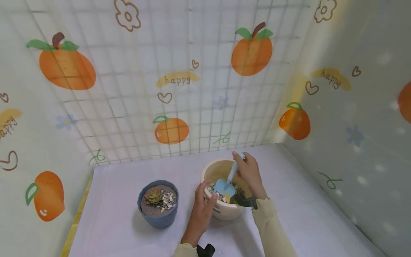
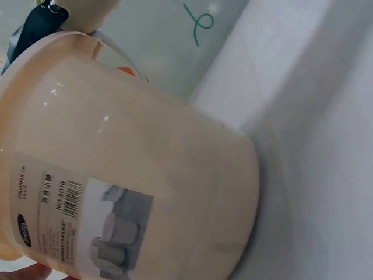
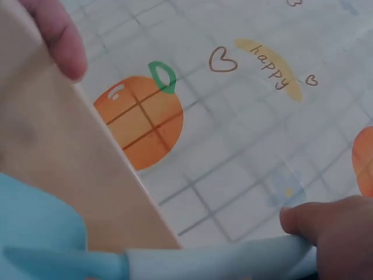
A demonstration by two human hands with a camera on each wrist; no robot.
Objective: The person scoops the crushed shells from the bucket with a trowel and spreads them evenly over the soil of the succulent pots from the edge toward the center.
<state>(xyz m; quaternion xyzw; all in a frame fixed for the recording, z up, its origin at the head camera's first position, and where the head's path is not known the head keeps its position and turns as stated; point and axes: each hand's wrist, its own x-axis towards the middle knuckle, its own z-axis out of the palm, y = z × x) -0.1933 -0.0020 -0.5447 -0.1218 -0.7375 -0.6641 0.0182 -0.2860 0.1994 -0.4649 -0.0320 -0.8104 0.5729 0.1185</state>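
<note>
Just right of the head view's lower centre, the right hand point(image 1: 251, 175) gripped a blue shovel point(image 1: 228, 181), its blade inside the cream bucket point(image 1: 227, 213); the left hand point(image 1: 201, 210), thumb and forefinger spread, touched the bucket's left side.

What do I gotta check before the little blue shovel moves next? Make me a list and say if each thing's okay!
1. Bucket upright: ok, it stands on the table.
2. Bucket steadied: ok, the left hand touches its rim.
3. Shovel held: ok, the right hand grips its handle.
4. Shovel clear of the bucket: not ok, its blade is down inside, by the pebbles.
5. Pebbles scooped up: cannot tell, the views don't settle whether the blade carries any.
6. Blue pot upright: ok, with the succulent standing in it beside white chips.
</note>
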